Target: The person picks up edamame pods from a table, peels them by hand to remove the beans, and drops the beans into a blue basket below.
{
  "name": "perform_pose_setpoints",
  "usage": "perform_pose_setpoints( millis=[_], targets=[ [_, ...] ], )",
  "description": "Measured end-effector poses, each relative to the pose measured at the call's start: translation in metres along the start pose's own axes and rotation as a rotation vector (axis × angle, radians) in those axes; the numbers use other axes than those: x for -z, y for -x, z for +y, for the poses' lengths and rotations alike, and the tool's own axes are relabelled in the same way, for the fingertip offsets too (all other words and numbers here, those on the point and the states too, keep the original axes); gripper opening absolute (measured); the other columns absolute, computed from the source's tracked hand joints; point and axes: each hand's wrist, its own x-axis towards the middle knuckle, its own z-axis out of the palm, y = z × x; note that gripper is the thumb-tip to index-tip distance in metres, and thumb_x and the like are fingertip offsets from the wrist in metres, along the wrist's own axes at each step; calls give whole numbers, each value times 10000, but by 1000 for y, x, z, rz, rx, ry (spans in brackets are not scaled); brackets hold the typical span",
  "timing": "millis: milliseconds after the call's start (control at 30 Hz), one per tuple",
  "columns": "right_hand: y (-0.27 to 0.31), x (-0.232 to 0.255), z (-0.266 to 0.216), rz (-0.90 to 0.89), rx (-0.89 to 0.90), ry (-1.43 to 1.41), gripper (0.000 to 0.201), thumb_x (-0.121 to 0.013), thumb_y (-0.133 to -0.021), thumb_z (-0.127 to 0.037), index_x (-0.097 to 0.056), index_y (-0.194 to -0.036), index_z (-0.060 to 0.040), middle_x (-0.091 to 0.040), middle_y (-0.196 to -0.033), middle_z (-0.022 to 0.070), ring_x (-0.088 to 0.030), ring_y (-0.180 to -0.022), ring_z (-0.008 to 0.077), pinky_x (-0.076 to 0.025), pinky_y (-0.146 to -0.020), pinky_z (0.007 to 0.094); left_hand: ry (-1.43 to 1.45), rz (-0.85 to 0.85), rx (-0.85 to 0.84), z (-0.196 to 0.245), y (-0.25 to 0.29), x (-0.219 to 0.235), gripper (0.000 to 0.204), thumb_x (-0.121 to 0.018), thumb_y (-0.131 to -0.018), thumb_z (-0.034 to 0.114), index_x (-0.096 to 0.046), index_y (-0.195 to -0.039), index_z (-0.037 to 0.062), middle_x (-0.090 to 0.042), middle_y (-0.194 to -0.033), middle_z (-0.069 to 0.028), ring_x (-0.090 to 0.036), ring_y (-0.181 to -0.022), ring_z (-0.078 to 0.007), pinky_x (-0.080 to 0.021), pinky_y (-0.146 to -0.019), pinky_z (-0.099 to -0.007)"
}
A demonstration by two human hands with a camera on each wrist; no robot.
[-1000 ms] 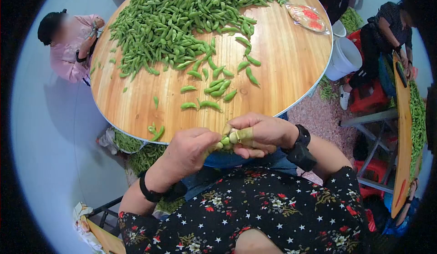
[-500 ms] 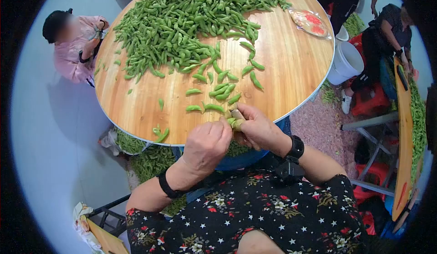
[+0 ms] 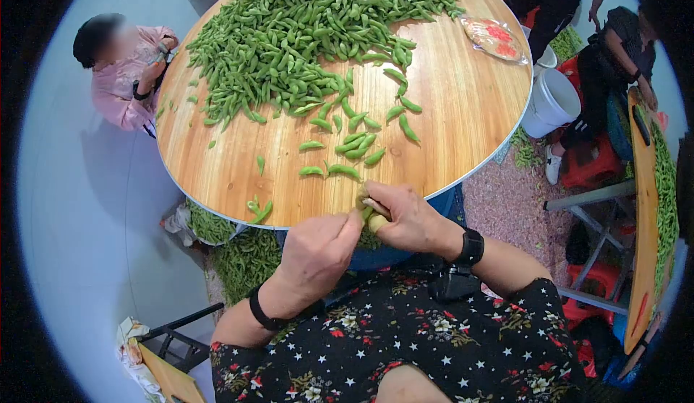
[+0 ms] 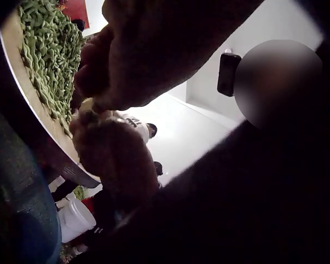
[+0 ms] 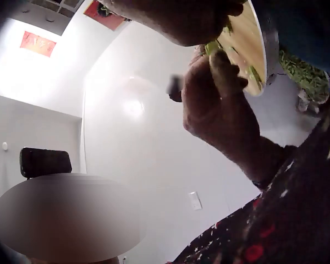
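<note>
Just beyond the hands, a round wooden table (image 3: 463,106) bears a heap of green pods (image 3: 303,34), a white bucket (image 3: 551,101) standing off to the right, while left hand (image 3: 318,251) and right hand (image 3: 405,215) pinch one pod (image 3: 370,213) between them at the table's near edge.

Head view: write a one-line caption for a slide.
At a round wooden table heaped with green soybean pods, the left hand and right hand pinch one pod together.

White bucket (image 3: 551,101) off table's 3 o'clock edge; plastic packet (image 3: 491,37) at 2 o'clock on top; seated person in pink (image 3: 123,78) at 9 o'clock.
</note>
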Motion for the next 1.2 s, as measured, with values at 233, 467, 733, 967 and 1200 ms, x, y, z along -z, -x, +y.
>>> perform_pose_setpoints(
  millis=[233,467,733,967,1200],
  targets=[
    [16,10,9,-124,4,147,103,-553,-738,-15,-471,-798,2,-471,-661,191,-519,-617,364,-400,-566,398,-172,-35,293,-17,36,39,110,-643,-749,49,-536,-722,40,-504,-610,-109,-551,-542,-279,-433,-493,-381],
    [20,16,9,-144,111,271,105,-580,-825,-101,-548,-862,-9,-544,-711,197,-567,-690,375,-442,-609,435,6,-138,528,-20,55,61,116,-707,-751,98,-614,-774,32,-598,-685,-122,-597,-586,-282,-457,-533,-349],
    [18,19,-4,-204,-125,274,215,-501,-931,-206,-590,-992,-19,-620,-804,212,-616,-797,379,-477,-666,455,-233,-10,348,-40,22,25,193,-687,-772,156,-631,-938,74,-617,-915,-112,-614,-831,-289,-500,-700,-386],
    [16,18,-3,-184,-69,76,342,-452,-962,-217,-510,-1200,21,-621,-809,179,-632,-732,309,-488,-666,396,-123,-10,276,-82,-17,-21,168,-624,-822,60,-585,-985,40,-618,-906,-99,-618,-773,-257,-505,-660,-347],
    [-4,1,-7,-143,-340,-542,260,-387,-1008,-241,-447,-1133,-21,-597,-753,58,-557,-498,112,-432,-418,242,1335,221,734,-39,-10,-26,147,-559,-856,-33,-563,-997,5,-572,-839,-50,-574,-715,-122,-476,-610,-248]
  ],
)
